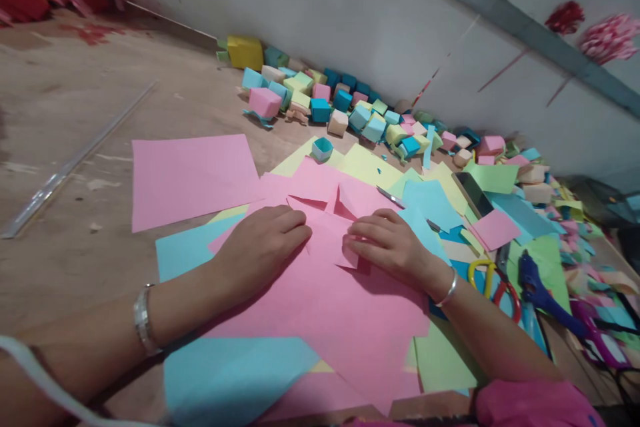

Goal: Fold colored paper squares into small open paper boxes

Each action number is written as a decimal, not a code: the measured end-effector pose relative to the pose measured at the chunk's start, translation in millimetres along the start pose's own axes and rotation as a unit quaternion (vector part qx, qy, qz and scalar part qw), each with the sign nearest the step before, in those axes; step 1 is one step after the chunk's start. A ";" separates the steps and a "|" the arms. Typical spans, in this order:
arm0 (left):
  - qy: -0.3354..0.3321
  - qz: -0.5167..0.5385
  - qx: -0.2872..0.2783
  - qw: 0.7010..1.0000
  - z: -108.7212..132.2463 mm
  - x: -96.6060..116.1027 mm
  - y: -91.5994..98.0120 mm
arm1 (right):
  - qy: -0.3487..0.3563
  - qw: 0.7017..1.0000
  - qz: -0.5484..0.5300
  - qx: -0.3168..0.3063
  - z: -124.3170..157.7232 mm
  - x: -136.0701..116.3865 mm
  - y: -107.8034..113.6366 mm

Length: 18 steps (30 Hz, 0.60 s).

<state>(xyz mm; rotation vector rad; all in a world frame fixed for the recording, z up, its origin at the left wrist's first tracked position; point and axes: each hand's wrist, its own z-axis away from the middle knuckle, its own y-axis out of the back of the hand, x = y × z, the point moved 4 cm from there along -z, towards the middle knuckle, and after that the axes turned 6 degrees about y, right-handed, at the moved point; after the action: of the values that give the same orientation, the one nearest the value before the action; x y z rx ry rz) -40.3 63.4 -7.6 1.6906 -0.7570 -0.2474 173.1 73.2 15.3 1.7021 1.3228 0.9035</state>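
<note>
A partly folded pink paper [323, 240] lies in front of me, with flaps standing up along its far side. My left hand [265, 244] is closed on its left edge, the fingers together and the fingertips curled down out of sight. On the opposite side my right hand [387, 244] grips the right edge between thumb and fingers. Under both hands spread larger sheets of pink paper [320, 310], over blue paper [225, 374] and yellow and green ones. Just beyond the folds stands a small open blue paper box [323, 148].
Many small coloured paper boxes [320, 109] line the wall. A craft knife [390, 197], a dark phone-like slab [473, 194], scissors [507, 297] and a blue glue gun [543, 290] lie to the right. On the left are a pink sheet [195, 180] and a clear strip [83, 160].
</note>
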 end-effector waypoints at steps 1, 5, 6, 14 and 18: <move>0.007 -0.004 -0.001 1.000 0.0 -0.3 -0.5 | -0.015 0.999 0.033 0.002 0.4 0.7 -0.1; 0.029 0.000 0.002 1.000 0.4 -1.2 -2.0 | -0.074 0.992 0.100 0.024 2.0 3.3 -0.6; 0.033 0.006 0.004 0.999 0.5 -1.3 -2.0 | -0.079 0.992 0.098 0.023 2.1 3.7 -1.3; 0.036 0.016 0.018 0.999 0.7 -1.5 -1.0 | -0.063 0.992 0.050 -0.102 0.0 5.5 -12.1; 0.022 0.038 0.041 0.998 2.4 1.7 -0.8 | -0.110 0.992 0.024 -0.053 -1.2 5.1 -13.3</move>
<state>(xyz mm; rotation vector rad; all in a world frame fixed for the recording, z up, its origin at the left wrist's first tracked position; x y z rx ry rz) -40.1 60.5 -8.6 1.7348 -0.8071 -0.1272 167.5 80.5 4.2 1.7033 1.0737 0.7734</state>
